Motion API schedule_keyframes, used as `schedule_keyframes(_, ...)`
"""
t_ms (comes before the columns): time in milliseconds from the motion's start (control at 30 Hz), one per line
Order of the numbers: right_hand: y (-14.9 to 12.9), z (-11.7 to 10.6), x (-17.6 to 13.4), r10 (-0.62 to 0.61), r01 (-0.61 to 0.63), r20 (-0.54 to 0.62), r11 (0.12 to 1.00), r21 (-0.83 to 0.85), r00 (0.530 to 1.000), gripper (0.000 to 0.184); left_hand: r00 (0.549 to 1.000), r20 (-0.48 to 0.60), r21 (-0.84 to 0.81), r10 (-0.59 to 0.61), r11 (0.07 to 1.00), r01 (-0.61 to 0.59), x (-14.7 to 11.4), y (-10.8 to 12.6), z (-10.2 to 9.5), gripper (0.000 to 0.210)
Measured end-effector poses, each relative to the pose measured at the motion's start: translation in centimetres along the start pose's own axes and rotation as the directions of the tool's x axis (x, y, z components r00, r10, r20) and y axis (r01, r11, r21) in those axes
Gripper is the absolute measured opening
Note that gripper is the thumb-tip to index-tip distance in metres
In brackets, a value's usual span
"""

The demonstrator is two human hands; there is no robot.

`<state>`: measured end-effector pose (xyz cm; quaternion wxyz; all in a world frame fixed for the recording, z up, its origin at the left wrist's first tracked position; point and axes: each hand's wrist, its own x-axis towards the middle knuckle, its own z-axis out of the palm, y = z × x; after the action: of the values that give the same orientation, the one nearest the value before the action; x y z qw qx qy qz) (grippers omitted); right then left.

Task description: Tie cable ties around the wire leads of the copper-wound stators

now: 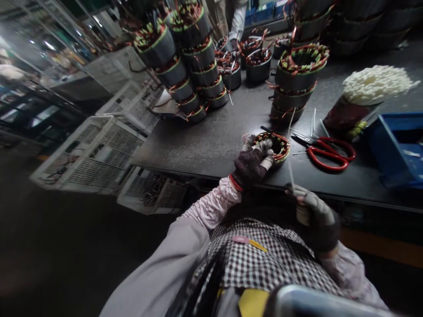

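Observation:
A low motor stator [282,153], a ring wound with copper wire, sits near the table's front edge. My left hand [253,163], in a dark glove with pale fingertip wraps, is closed on its left rim. Some fingers reach over the windings and hide part of them. To the right, just off the table edge, my right hand [313,209] pinches a thin white strip [291,174], which rises toward the right of the stator. Red-handled scissors [330,154] lie on the table right of the stator, with a few loose white strips near their blades.
Stacked stators [295,83] stand behind the work, with taller stacks [198,57] at back left. A dark pot of white strips [352,112] and a blue bin [390,149] are at right. White crates [95,154] stand left of the table. Another person's sleeve [238,20] shows behind.

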<state>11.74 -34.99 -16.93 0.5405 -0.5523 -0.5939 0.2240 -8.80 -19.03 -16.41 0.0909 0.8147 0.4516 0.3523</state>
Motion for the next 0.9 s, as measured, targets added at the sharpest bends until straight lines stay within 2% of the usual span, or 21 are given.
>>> schedule_keyframes(67, 0.4, 1.7, -0.3, -0.045, 0.044, -0.025, 0.998, -0.053, 0.999, 0.013, 1.0, -0.012, 0.001, -0.002, 1.0, 0.002, 0.0, 0.1, 0.1, 0.041)
schedule_keyframes(133, 0.5, 2.3, -0.4, -0.057, 0.053, -0.042, 0.995, -0.088, 0.997, 0.014, 0.999, -0.032, 0.005, -0.011, 1.0, 0.011, 0.0, 0.3, 0.2, 0.041)
schedule_keyframes(367, -0.8, 1.5, 0.9, -0.114, 0.092, -0.08, 0.968, -0.233, 0.99, 0.016, 0.995, -0.038, 0.028, -0.088, 0.996, 0.089, 0.2, 1.3, -0.2, 0.041)
schedule_keyframes(433, -1.0, 2.1, 2.4, -0.099, 0.087, -0.065, 0.982, -0.165, 0.993, 0.016, 0.993, -0.042, -0.004, -0.112, 0.994, 0.112, 0.3, 1.4, -0.1, 0.037)
schedule_keyframes(500, -0.9, 2.8, 4.1, -0.048, 0.047, -0.049, 0.999, -0.011, 0.998, 0.015, 0.989, -0.027, -0.079, -0.142, 0.987, 0.14, 0.2, 1.3, 0.2, 0.031)
schedule_keyframes(567, -1.1, 3.2, 5.7, 0.068, -0.065, -0.012, 0.982, 0.177, 0.998, 0.016, 0.986, 0.011, -0.178, -0.166, 0.97, 0.165, 0.2, 1.1, 0.6, 0.028)
schedule_keyframes(633, -1.4, 3.2, 7.1, 0.218, -0.221, 0.043, 0.931, 0.291, 0.975, 0.021, 0.984, 0.046, -0.263, -0.173, 0.948, 0.179, 0.2, 1.2, 0.7, 0.03)
schedule_keyframes(667, -1.7, 3.0, 7.7, 0.262, -0.269, 0.066, 0.911, 0.313, 0.963, 0.024, 0.984, 0.052, -0.287, -0.171, 0.941, 0.178, 0.2, 1.3, 0.6, 0.031)
schedule_keyframes(733, -2.2, 2.7, 8.5, 0.272, -0.288, 0.093, 0.907, 0.308, 0.958, 0.025, 0.988, 0.052, -0.298, -0.146, 0.942, 0.155, 0.3, 1.6, -0.1, 0.026)
schedule_keyframes(900, -2.7, 2.4, 8.6, 0.177, -0.191, 0.084, 0.957, 0.217, 0.981, 0.024, 0.997, 0.005, -0.325, -0.083, 0.942, 0.08, 0.4, 2.5, -1.8, 0.01)
